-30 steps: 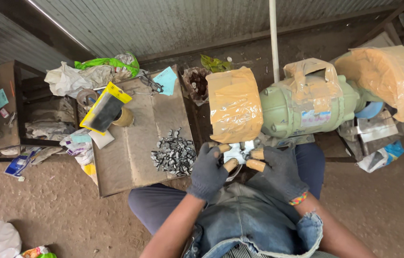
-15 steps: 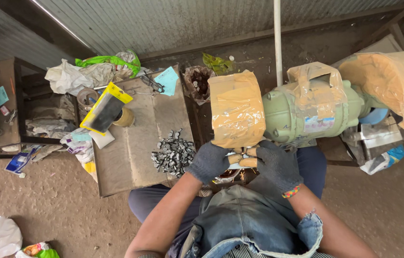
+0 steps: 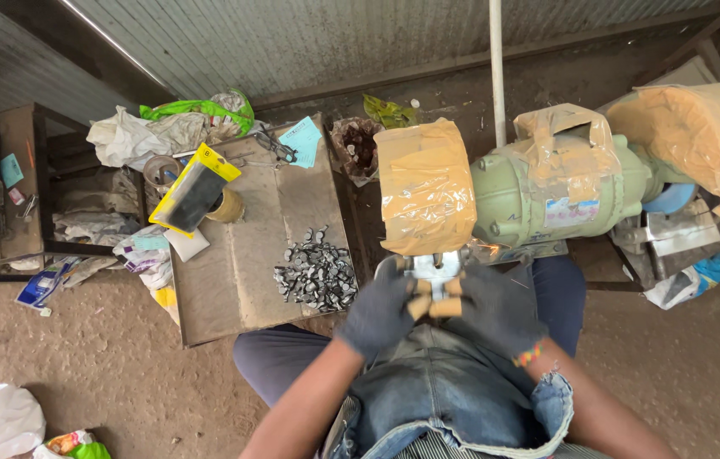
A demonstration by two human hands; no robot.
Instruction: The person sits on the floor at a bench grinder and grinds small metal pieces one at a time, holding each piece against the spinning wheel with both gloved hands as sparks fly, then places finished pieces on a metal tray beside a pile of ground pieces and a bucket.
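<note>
A green bench grinder (image 3: 560, 191) stands in front of me, its wheel guards wrapped in tan tape (image 3: 424, 183). Both my hands wear dark gloves with tan-taped fingertips. My left hand (image 3: 381, 310) and my right hand (image 3: 496, 306) together hold a small silvery metal piece (image 3: 434, 268) up against the underside of the left taped guard. The part of the piece between my fingers is hidden. A pile of small grey metal pieces (image 3: 317, 276) lies on a low brown board (image 3: 241, 255) just left of my left hand.
On the board sit a yellow-framed black tool (image 3: 194, 191), a roll of tape (image 3: 228, 206) and a blue paper (image 3: 303, 140). Rags and bags (image 3: 168, 127) are heaped behind. A wooden stand (image 3: 2, 187) is at far left. A white pole (image 3: 497, 68) rises behind the grinder.
My hands lifted the metal piece from my lap up to the taped guard on the left. The view shifted slightly.
</note>
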